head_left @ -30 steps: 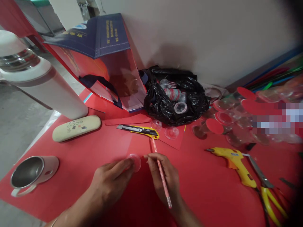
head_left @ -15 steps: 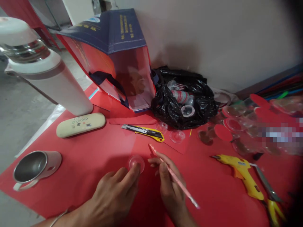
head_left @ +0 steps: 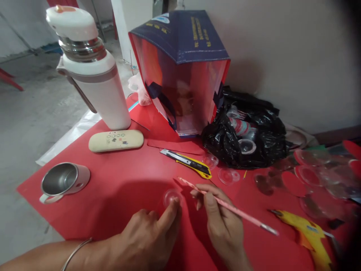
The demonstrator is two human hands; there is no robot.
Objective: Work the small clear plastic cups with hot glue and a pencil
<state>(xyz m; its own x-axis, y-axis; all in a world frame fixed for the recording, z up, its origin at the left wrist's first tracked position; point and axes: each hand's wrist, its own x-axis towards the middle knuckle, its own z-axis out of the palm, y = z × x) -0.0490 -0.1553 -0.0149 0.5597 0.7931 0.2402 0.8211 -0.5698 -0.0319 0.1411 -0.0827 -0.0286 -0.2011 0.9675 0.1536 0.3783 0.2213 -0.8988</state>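
Two hands, near centre: left hand [head_left: 149, 237], not gripping, presses one fingertip on a small clear lid [head_left: 171, 195] lying on the red paper [head_left: 118, 180]. Right hand [head_left: 222, 222] pinches a pink pencil [head_left: 225, 205], tip just right of the lid. No traced outline visible yet.

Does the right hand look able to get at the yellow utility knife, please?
Probably yes: the utility knife lies just beyond the right hand on bare red paper, nothing between, though that hand holds a pencil.

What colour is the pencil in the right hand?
The thin pencil is pink, best seen in the head view.
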